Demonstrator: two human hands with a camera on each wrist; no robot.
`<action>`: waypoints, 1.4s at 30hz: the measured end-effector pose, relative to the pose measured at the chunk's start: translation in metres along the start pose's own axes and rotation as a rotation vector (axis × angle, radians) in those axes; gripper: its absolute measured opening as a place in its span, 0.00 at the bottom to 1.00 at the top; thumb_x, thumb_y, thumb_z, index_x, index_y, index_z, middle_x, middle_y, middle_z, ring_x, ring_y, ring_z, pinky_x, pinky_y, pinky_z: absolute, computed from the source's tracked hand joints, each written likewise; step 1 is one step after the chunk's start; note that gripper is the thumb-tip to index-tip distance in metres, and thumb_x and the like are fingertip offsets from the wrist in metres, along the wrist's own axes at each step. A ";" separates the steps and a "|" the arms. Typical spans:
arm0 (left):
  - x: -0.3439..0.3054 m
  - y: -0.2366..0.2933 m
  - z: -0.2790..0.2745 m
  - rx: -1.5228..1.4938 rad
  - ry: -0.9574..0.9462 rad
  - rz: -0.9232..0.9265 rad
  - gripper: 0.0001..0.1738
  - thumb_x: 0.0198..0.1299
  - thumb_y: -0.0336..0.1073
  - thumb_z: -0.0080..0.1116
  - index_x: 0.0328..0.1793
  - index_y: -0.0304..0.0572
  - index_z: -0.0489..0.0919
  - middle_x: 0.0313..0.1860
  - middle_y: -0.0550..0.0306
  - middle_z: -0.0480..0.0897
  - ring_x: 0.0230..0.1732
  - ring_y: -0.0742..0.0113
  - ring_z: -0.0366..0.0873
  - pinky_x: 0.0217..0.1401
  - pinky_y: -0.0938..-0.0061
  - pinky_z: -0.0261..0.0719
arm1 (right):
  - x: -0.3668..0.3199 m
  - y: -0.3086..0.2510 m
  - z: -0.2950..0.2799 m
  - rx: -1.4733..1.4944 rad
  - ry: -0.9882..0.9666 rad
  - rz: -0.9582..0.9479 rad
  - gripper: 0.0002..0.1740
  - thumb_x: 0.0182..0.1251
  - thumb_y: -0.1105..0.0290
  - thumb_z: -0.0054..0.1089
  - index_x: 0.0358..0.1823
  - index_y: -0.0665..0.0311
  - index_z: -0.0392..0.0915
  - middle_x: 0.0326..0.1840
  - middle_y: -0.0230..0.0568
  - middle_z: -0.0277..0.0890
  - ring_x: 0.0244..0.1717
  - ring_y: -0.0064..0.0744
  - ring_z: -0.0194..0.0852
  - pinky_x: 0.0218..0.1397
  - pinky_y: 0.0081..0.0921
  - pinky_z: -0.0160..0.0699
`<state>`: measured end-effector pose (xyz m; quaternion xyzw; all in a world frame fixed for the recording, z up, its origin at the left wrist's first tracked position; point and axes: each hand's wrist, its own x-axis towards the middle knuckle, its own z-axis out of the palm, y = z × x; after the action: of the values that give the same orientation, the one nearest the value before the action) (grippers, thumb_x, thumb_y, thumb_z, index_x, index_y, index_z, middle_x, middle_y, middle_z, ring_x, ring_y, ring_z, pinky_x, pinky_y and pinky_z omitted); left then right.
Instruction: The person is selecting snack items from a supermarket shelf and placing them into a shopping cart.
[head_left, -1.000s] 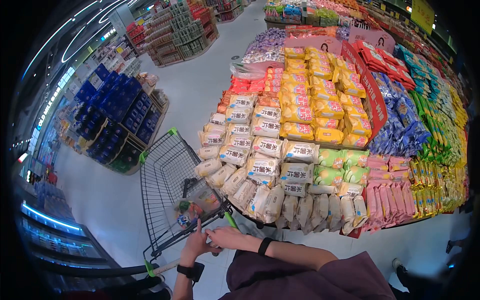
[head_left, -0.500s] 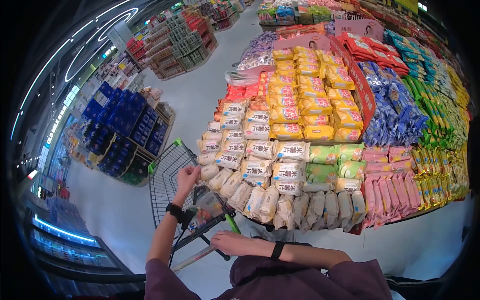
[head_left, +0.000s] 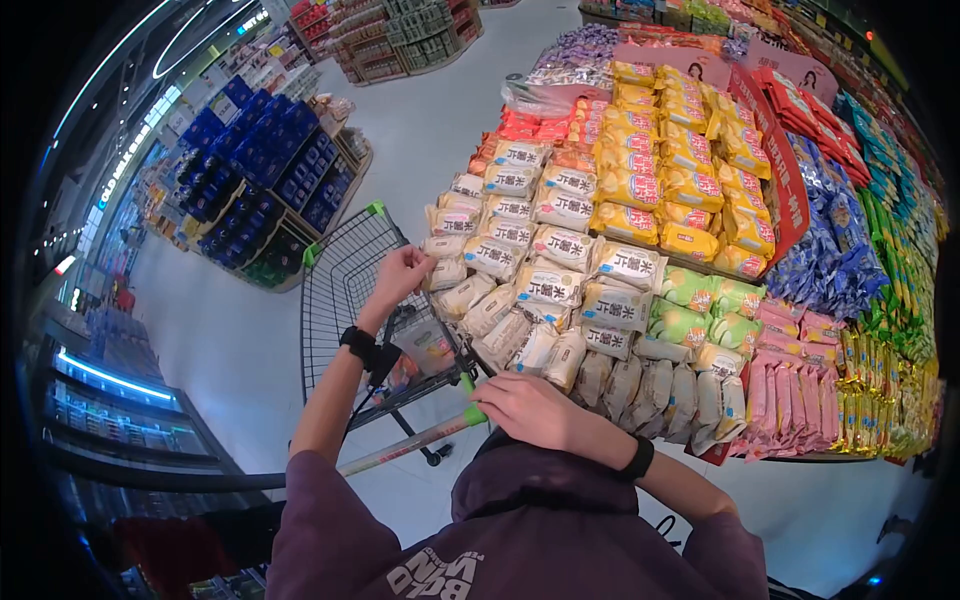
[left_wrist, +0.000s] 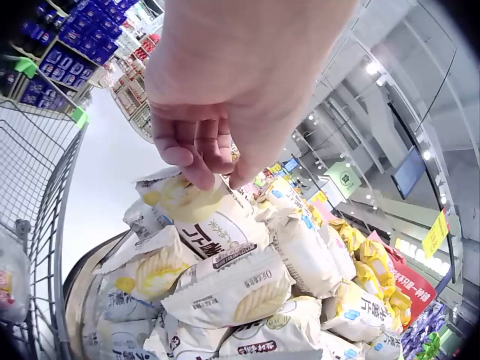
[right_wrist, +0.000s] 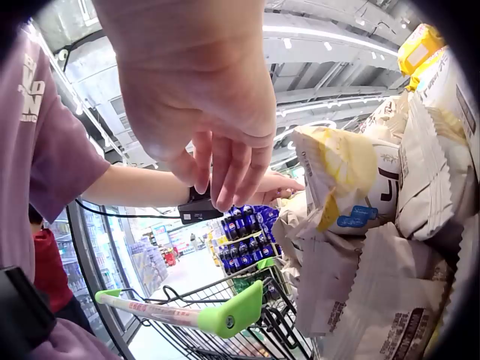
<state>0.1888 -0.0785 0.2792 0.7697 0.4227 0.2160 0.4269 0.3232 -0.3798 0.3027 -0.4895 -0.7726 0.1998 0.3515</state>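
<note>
At the left edge of a heap of white chip bags (head_left: 547,283), my left hand (head_left: 402,272) bends its fingers over a white chip bag (left_wrist: 214,225). In the left wrist view, the thumb and fingertips of the left hand (left_wrist: 202,146) pinch the bag's upper edge. My right hand (head_left: 528,408) hangs with loosely bent fingers beside the green end (head_left: 474,412) of the shopping cart handle. The right wrist view shows nothing between the fingers of the right hand (right_wrist: 217,142). The wire shopping cart (head_left: 330,325) stands beside the display, with a clear bag of goods (head_left: 425,345) inside.
Yellow snack bags (head_left: 690,190) are stacked behind the white ones, beside a red sign board (head_left: 785,185). Green bags (head_left: 700,295) and pink packs (head_left: 795,395) lie to the right. A stand of blue packs (head_left: 265,150) is across the aisle.
My left hand has left its place beside the right hand, reached forward past the cart and come to the white bags. The right hand has stayed near the cart handle.
</note>
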 end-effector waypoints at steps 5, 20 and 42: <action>-0.016 0.003 0.004 -0.068 0.014 0.079 0.13 0.58 0.37 0.68 0.31 0.37 0.77 0.20 0.67 0.75 0.17 0.82 0.69 0.18 0.84 0.66 | 0.007 -0.007 -0.011 -0.052 -0.057 -0.049 0.07 0.63 0.72 0.57 0.41 0.64 0.74 0.34 0.42 0.75 0.42 0.43 0.76 0.45 0.35 0.78; -0.031 -0.006 0.012 -0.120 0.066 0.118 0.12 0.55 0.36 0.68 0.31 0.35 0.79 0.25 0.65 0.77 0.21 0.80 0.72 0.24 0.83 0.71 | 0.135 0.091 -0.039 -0.728 -0.140 -0.111 0.22 0.59 0.69 0.60 0.56 0.66 0.73 0.58 0.48 0.71 0.63 0.42 0.68 0.59 0.42 0.68; -0.026 0.032 -0.008 -0.131 0.126 0.157 0.13 0.63 0.38 0.63 0.32 0.33 0.80 0.26 0.58 0.82 0.17 0.78 0.74 0.19 0.82 0.68 | 0.147 0.097 -0.061 -0.887 -0.034 -0.228 0.27 0.61 0.58 0.62 0.58 0.66 0.72 0.58 0.46 0.74 0.61 0.39 0.70 0.60 0.41 0.68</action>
<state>0.1842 -0.1053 0.3107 0.7558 0.3720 0.3239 0.4307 0.3882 -0.2069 0.3317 -0.5013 -0.8380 -0.1824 0.1150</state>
